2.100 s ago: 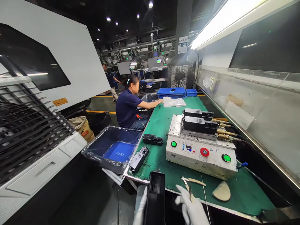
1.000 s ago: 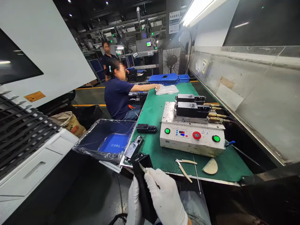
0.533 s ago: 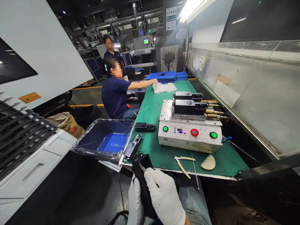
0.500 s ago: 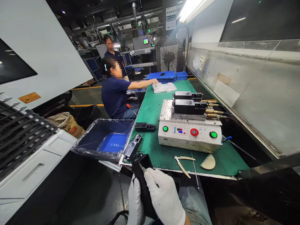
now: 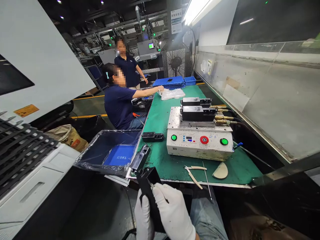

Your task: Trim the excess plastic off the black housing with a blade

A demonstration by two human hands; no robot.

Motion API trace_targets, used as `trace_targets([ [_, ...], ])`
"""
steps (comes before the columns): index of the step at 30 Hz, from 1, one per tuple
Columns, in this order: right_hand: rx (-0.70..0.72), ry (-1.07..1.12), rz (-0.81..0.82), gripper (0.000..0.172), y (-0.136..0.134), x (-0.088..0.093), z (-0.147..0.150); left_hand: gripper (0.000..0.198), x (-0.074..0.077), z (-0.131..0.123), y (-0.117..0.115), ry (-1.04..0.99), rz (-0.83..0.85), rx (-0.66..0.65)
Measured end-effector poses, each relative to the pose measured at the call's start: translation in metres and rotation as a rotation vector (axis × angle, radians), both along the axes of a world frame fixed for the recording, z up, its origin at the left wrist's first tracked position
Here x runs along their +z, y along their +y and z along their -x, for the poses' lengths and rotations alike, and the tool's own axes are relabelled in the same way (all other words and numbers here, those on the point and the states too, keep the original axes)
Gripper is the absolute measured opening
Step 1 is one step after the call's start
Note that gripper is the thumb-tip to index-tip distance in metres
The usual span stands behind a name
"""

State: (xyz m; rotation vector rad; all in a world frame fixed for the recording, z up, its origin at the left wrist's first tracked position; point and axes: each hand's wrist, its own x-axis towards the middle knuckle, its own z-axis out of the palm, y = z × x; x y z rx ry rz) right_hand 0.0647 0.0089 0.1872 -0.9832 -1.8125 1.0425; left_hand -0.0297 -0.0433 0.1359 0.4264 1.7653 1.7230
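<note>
My left hand [image 5: 143, 216] in a white glove grips a black plastic housing [image 5: 149, 196] low in the view, above my lap. My right hand [image 5: 173, 211], also gloved, sits against the housing and pinches a small metal-tipped blade [image 5: 151, 184] at its top edge. Where the blade meets the housing is partly hidden. On the green bench mat [image 5: 160, 160], another black housing [image 5: 139, 158] lies near the edge, and a third [image 5: 152, 136] sits farther off. Beige-handled nippers [image 5: 193, 172], a thin metal rod [image 5: 207, 180] and a beige half-round pad [image 5: 220, 171] lie to my right.
A white press machine [image 5: 199, 143] with black fixtures and brass fittings stands on the bench. A plastic-lined bin [image 5: 107, 153] sits to the left. A seated co-worker [image 5: 118, 103] touches a plastic bag [image 5: 171, 94]. Another person [image 5: 127, 68] stands behind, near blue trays [image 5: 168, 81].
The whole scene has shifted slightly left in view. My hands stay on the housing and blade. The standing person has moved out from behind the seated co-worker.
</note>
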Motion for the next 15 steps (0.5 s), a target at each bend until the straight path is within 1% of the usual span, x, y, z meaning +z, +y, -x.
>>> trace_targets([
  [6, -0.032, 0.008, 0.004, 0.042, -0.004, -0.003, 0.002, 0.077, -0.019, 0.011, -0.004, 0.111, 0.017, -0.022],
  [10, -0.046, 0.012, -0.012, 0.042, -0.006, -0.008, 0.003, 0.076, -0.025, 0.013, -0.005, 0.143, 0.031, -0.026],
  [15, -0.049, 0.029, 0.053, 0.041, -0.003, -0.014, 0.004, 0.076, -0.039, 0.014, -0.004, 0.211, 0.026, -0.007],
])
